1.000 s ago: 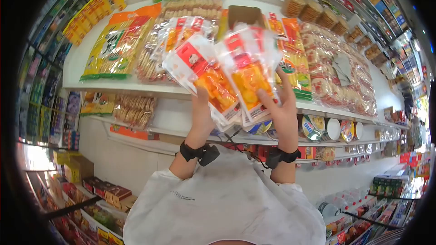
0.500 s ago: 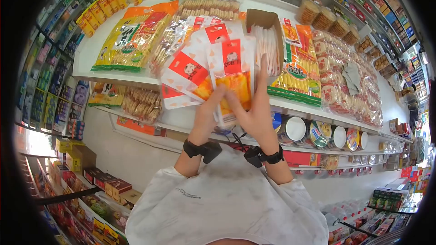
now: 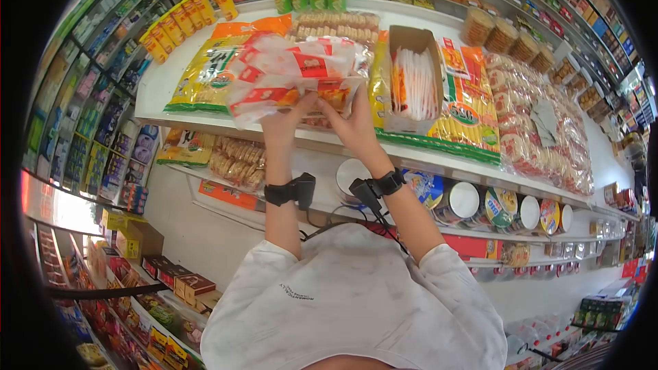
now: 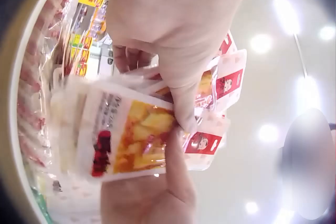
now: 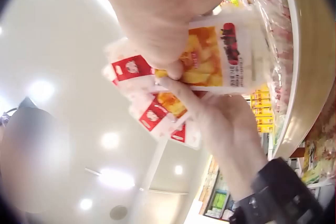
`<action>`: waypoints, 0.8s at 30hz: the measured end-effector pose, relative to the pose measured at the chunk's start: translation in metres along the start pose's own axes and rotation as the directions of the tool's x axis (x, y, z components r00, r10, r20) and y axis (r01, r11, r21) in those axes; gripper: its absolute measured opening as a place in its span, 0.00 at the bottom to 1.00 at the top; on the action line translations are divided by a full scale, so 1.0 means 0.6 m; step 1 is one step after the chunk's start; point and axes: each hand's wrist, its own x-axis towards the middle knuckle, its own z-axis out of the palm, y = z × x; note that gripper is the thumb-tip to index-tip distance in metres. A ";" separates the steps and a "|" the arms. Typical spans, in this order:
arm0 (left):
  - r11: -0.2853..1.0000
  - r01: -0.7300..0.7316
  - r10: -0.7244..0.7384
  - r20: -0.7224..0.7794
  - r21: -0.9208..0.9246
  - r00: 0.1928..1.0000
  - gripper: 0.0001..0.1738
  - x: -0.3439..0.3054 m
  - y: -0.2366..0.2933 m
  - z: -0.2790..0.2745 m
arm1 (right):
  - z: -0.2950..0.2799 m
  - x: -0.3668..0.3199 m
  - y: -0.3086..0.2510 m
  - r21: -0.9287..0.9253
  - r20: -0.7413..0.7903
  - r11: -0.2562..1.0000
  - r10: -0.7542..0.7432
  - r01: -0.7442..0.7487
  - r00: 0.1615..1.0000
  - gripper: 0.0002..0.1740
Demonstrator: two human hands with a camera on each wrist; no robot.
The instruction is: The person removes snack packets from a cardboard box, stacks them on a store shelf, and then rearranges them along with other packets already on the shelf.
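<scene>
1. Lying flat at the left of the top shelf (image 3: 147, 106), a yellow cracker bag (image 3: 202, 68) sat just beside the fanned-out left end of the bundle of snack pouches (image 3: 291, 72).
2. The left hand (image 3: 281, 120) was under the bundle and clasped its lower edge. The left wrist view showed the thumb pressed across the front pouch, with the fingers curled behind.
3. The bundle was above and beyond both hands, over the front part of the shelf. Its long axis ran left to right along the shelf edge, and the red-labelled tops spread out leftward. Whether it touched the goods beneath could not be told.
4. The right hand (image 3: 351, 120) gripped the same lower edge just to the right of the left hand, the two nearly touching. In the right wrist view its thumb pinched the front pouch.
5. An open cardboard box (image 3: 411, 85) stood just beside the bundle's right end, nearer the right hand than the left. A yellow-green bag (image 3: 473, 123) lay beyond the box.
</scene>
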 end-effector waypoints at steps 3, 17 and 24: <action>0.999 0.004 -0.005 -0.023 -0.048 1.000 0.16 0.003 -0.027 -0.009 | 0.012 0.008 0.039 0.068 0.024 0.993 -0.102 0.100 0.995 0.48; 0.947 0.038 -0.078 0.115 0.320 0.990 0.32 0.035 -0.001 0.007 | -0.016 0.042 0.019 -0.048 0.041 0.993 -0.101 0.103 0.994 0.78; 0.735 0.069 -0.154 -0.066 -0.674 0.986 0.38 0.060 -0.054 0.011 | -0.020 0.038 0.023 -0.071 0.063 0.991 -0.111 0.116 0.992 0.71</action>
